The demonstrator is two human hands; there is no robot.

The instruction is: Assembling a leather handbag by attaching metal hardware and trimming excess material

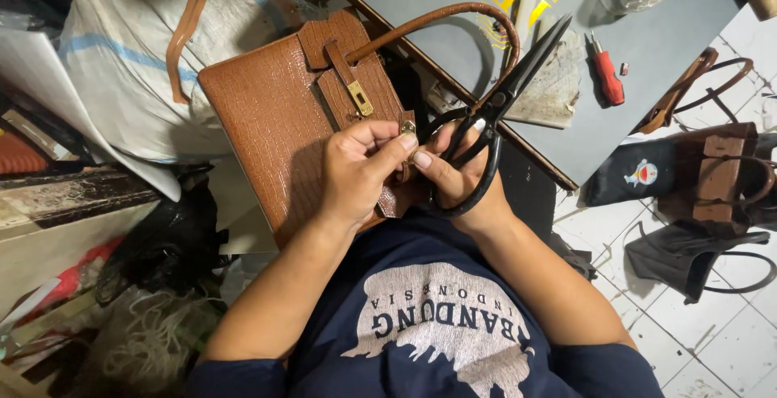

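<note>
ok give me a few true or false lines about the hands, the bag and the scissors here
1. The right hand holds black scissors. True.
2. The scissors point down at the floor. False: the blades point up, toward the grey table.
3. The left hand pinches the brown handbag near a small gold fitting. True.
4. The handbag is blue. False: it is brown with a scaly texture.
5. A red screwdriver lies on the table. True.
</note>
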